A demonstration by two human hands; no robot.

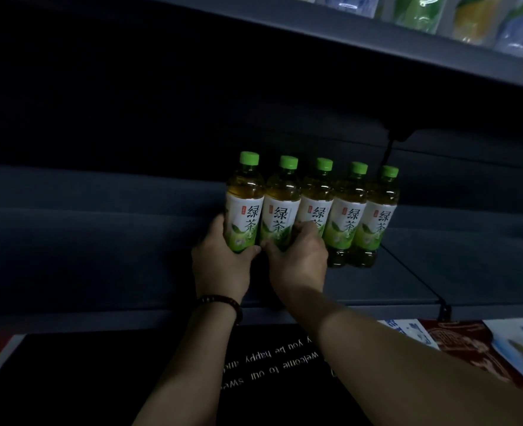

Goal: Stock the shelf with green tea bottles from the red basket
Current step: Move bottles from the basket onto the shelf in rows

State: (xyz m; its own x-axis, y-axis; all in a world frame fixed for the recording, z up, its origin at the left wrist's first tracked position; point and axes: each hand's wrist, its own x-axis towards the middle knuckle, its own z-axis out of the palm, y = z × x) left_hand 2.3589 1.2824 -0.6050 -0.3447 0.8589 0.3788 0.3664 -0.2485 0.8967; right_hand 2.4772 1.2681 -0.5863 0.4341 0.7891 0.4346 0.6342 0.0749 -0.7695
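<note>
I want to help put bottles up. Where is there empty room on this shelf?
The shelf is bare left of the leftmost bottle, and also right of the rightmost bottle. The middle is crowded: five bottles stand side by side; the left hand grips the leftmost one, the right hand the second bottle.

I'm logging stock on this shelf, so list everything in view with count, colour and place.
shelf: one, dark grey, middle
green tea bottles: five, green caps, white-and-green labels, row on the shelf
upper shelf: one, dark grey, top right
upper packets: several, blue, green, yellow, on upper shelf
lower packets: several, blue-white and red, lower right
black panel: one, white lettering, bottom centre
bracelet: one, dark beads, left wrist
left hand: one, grips the leftmost bottle
right hand: one, grips the second bottle from left
</note>
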